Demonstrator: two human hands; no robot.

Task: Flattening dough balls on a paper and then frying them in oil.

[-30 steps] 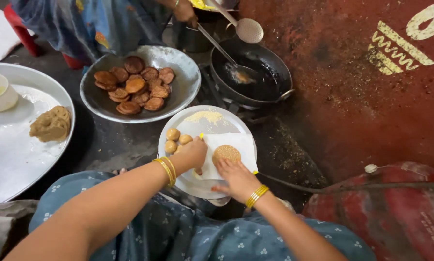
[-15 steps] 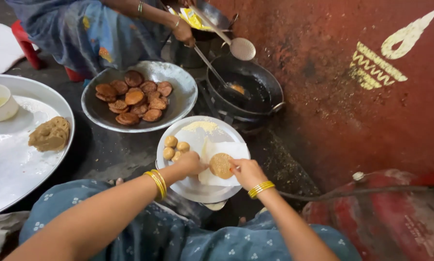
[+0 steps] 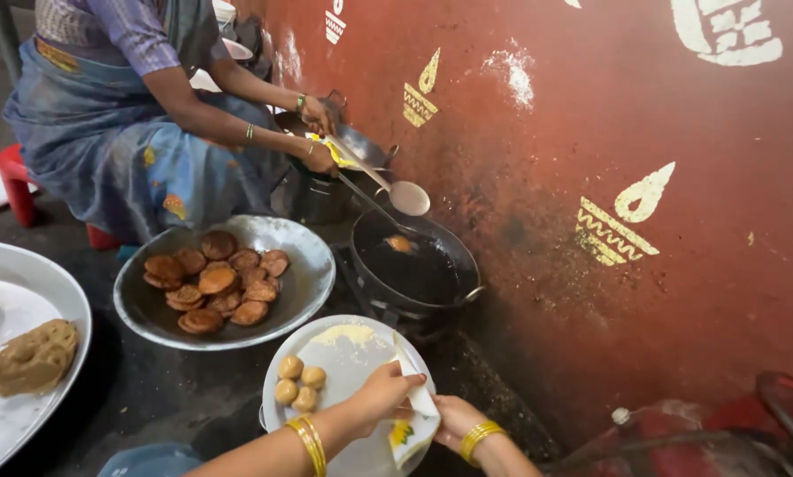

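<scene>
Left hand [image 3: 381, 395] sits over the near right part of the round white metal plate [image 3: 354, 346], fingers pinched together on the edge of a thin white plastic sheet [image 3: 414, 399] that lies across the plate's right rim. Right hand [image 3: 454, 419] is just right of it, under or behind the sheet; mostly hidden, so cannot tell whether it grips anything. Both wrists carry yellow bangles [image 3: 309, 444].

Four small pale dough balls [image 3: 296, 382] cluster on the left part of the plate, clear of both hands. A smear of yellowish oil [image 3: 348, 334] shows at the plate's far edge.

Far left of the plate: wide grey metal bowl [image 3: 304, 296] holding a heap of flat brown fried discs [image 3: 215, 291]. Far right of the plate, by the red painted wall [image 3: 591, 177]: black round frying pan [image 3: 449, 265] with dark oil, one golden piece [image 3: 399, 243] floating at the far side.

Another person in a blue patterned garment [image 3: 123, 150] sits on a low red stool [image 3: 17, 177] at far left, holding a long metal skimmer ladle [image 3: 407, 198] over the pan's far rim.

Left edge: large round steel tray [image 3: 26, 283] with a lump of tan dough [image 3: 30, 356]. All of it sits on the dark floor [image 3: 149, 389]. Red rounded object [image 3: 723, 433] at near right, partly cut off.
</scene>
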